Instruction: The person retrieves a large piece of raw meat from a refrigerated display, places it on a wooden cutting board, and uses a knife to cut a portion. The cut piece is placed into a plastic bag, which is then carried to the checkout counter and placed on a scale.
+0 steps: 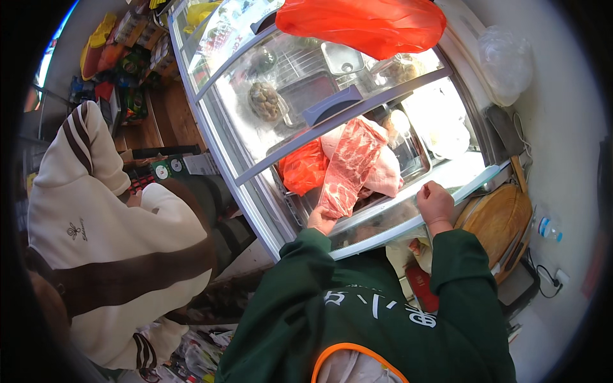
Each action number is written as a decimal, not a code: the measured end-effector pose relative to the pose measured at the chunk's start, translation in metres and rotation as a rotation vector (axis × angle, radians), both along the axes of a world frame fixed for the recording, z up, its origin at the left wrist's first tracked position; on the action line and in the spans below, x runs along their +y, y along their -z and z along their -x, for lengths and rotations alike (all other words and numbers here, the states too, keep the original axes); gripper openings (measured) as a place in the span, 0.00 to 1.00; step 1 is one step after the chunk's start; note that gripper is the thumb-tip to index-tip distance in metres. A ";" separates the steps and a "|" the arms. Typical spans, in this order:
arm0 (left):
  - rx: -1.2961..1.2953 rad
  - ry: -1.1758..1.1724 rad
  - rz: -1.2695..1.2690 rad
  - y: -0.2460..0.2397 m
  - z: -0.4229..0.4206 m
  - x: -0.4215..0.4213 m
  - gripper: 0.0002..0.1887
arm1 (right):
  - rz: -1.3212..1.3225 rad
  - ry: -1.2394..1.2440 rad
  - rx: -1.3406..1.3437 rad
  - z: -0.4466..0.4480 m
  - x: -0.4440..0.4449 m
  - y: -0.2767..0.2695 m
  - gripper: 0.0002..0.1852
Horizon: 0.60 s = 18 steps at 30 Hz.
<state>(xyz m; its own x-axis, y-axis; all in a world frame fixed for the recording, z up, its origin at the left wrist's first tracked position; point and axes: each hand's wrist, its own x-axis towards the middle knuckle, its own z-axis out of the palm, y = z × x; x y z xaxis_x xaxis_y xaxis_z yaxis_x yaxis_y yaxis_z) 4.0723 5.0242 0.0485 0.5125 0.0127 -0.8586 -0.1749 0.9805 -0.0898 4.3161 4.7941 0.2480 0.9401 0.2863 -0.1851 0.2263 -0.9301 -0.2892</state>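
Note:
A long slab of raw marbled meat [355, 160] lies in the glass display case [225, 143], tilted over paler raw cuts [387, 174]. My left hand [322, 220] grips its near end, fingers at the lower left corner. Left of the slab is a bunched red plastic bag [302, 167]. My right hand [436, 203] hangs by the front glass edge [412, 222], fingers curled together, with nothing visible in them. The sliding door with a dark handle [333, 105] crosses the case behind the meat.
A person [129, 249] in a cream and brown top stands close on my left. A large red bag [361, 24] covers the case's far side. On the right are a round wooden chopping board [500, 225], a knife [510, 249] and a plastic bottle [550, 230].

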 end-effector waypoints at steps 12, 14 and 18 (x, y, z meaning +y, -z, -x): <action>-0.061 0.059 -0.062 0.017 0.004 -0.001 0.28 | -0.038 -0.011 -0.019 0.001 0.000 -0.003 0.07; -0.063 0.060 -0.037 0.012 0.002 0.000 0.29 | -0.039 -0.008 -0.018 0.001 0.000 -0.002 0.07; 0.025 0.089 -0.029 -0.002 -0.001 0.005 0.29 | -0.044 -0.020 -0.014 0.001 0.000 -0.002 0.07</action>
<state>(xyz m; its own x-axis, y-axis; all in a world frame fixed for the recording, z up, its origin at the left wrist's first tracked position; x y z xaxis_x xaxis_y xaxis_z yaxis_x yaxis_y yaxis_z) 4.0729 5.0290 0.0507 0.4908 -0.0068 -0.8713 -0.0890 0.9943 -0.0579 4.3151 4.7943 0.2502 0.9366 0.3123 -0.1586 0.2487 -0.9118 -0.3267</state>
